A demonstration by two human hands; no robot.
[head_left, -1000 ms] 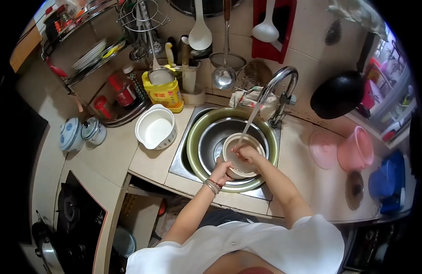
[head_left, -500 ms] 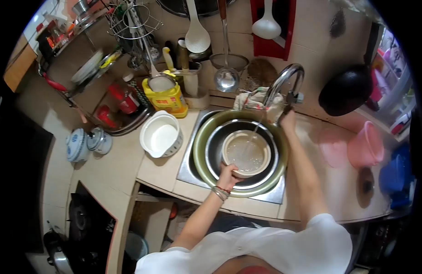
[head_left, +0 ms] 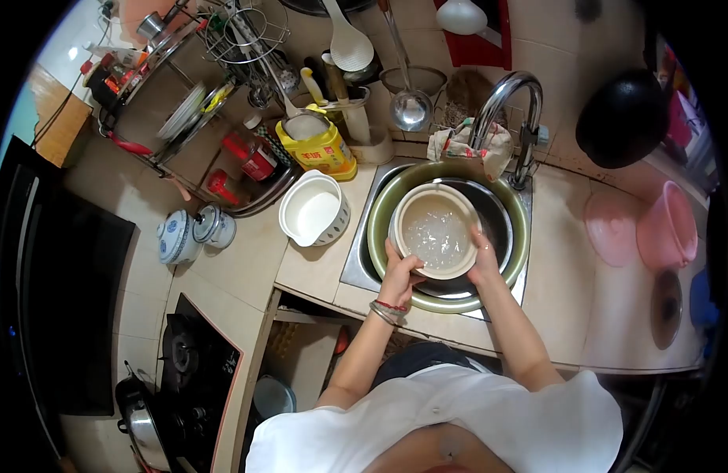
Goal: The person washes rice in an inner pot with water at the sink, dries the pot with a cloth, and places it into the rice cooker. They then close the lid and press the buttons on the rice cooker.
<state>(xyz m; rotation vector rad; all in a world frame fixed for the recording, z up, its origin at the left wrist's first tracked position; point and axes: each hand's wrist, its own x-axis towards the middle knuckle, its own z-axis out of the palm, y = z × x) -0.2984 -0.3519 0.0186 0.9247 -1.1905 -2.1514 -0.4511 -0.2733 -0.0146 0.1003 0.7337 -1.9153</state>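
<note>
A round cream pot (head_left: 435, 231) with cloudy water in it is held between my two hands, over the sink (head_left: 361, 264). My left hand (head_left: 399, 276) grips its lower left side, thumb near the rim. On the right side, my right hand (head_left: 483, 258) has its fingers around the wall. Beneath the pot are a steel bowl (head_left: 501, 229) and a wide olive-green basin (head_left: 523, 236). No stream shows from the chrome faucet (head_left: 494, 98) behind. A white pot (head_left: 313, 208) stands on the counter left of the sink.
Left of the faucet are a patterned cloth (head_left: 474, 147) and a yellow container (head_left: 320, 150). Pink tubs (head_left: 665, 229) and a round lid (head_left: 666, 309) lie at the right. Lidded jars (head_left: 177, 236) and a stove (head_left: 194, 378) are at the left. A black pan (head_left: 623, 118) hangs on the wall.
My right hand has come from the faucet to the pot's right side. The water stream has stopped. The pot is now raised and shifted left over the bowl, and the view has shifted.
</note>
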